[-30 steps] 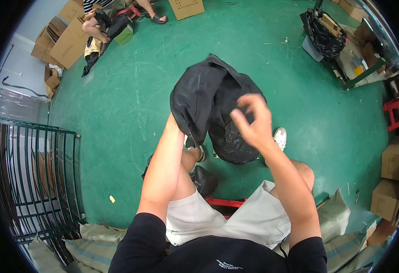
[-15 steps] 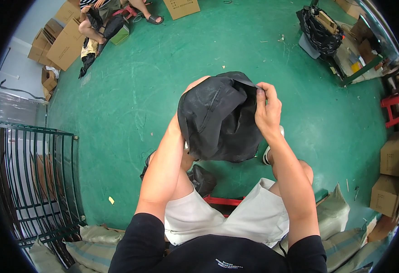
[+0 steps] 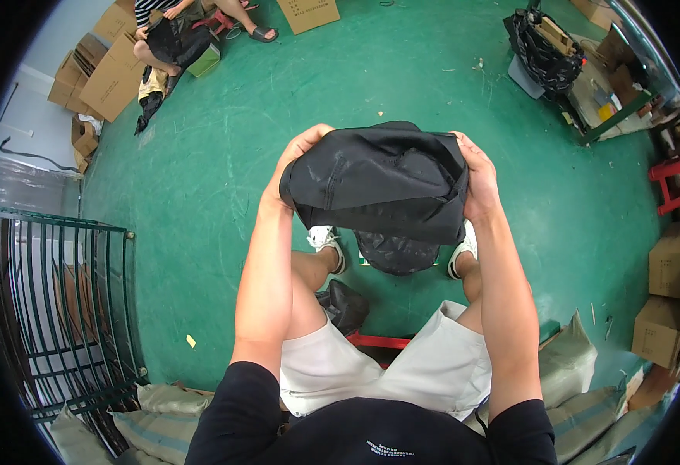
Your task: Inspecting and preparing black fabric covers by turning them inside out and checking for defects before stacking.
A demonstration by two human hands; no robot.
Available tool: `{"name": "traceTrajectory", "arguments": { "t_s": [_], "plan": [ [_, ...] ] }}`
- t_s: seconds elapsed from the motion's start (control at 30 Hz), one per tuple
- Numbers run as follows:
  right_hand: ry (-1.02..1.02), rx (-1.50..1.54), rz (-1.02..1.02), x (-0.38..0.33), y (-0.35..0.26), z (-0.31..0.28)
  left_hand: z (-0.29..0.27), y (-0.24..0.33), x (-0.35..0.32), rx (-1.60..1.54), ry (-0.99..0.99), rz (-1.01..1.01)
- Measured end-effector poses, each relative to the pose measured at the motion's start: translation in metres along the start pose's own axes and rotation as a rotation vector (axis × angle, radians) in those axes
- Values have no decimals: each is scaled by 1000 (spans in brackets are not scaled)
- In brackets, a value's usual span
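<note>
Between my hands is a black sewn fabric piece [image 3: 379, 178], pouch-like, with a seam and folded edges. My left hand [image 3: 297, 161] is closed on its left end, most of the fingers hidden behind the cloth. At the opposite end my right hand [image 3: 481, 182] grips the edge, thumb side against the fabric. The cloth hangs stretched sideways above the floor in front of my knees. Below it, between my white shoes, lies a rounded black fabric bundle [image 3: 399, 254], partly covered by the held piece. Another dark crumpled piece [image 3: 343, 307] rests by my left leg.
A red stool [image 3: 379, 341] shows under me. To the left stands a green metal rack [image 3: 77, 302]. Stuffed sacks [image 3: 162, 426] lie behind me; cardboard boxes [image 3: 657, 329] stand at right. Far left, a seated person [image 3: 173, 35] handles black cloth. A black-lined bin [image 3: 537, 58] is far right.
The black fabric has been turned and spread wider between my hands. My left hand moved left, my right hand slightly right and down its edge. The bundle below has come into view.
</note>
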State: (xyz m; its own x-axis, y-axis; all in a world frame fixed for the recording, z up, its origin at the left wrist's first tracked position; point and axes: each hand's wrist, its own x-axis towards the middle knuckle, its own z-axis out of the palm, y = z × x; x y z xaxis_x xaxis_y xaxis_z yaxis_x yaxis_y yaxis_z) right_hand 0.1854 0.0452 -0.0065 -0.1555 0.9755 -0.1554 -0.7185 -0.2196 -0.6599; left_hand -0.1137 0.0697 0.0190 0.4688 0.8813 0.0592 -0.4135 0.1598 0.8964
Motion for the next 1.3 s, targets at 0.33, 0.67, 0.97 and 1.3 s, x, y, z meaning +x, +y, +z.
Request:
{"name": "traceTrajectory", "arguments": {
  "t_s": [0.33,0.67,0.97,1.3],
  "plan": [
    [-61,111,155,-12,3,13,10,18,-5,-614,-121,-39],
    [-164,227,131,-12,-13,0,-3,10,-1,-200,-55,-59],
    [-351,165,-18,-13,-12,-2,10,7,3,-480,-29,218],
    [-317,-12,-1,-14,-6,-9,13,-7,13,-451,52,138]
  ]
}}
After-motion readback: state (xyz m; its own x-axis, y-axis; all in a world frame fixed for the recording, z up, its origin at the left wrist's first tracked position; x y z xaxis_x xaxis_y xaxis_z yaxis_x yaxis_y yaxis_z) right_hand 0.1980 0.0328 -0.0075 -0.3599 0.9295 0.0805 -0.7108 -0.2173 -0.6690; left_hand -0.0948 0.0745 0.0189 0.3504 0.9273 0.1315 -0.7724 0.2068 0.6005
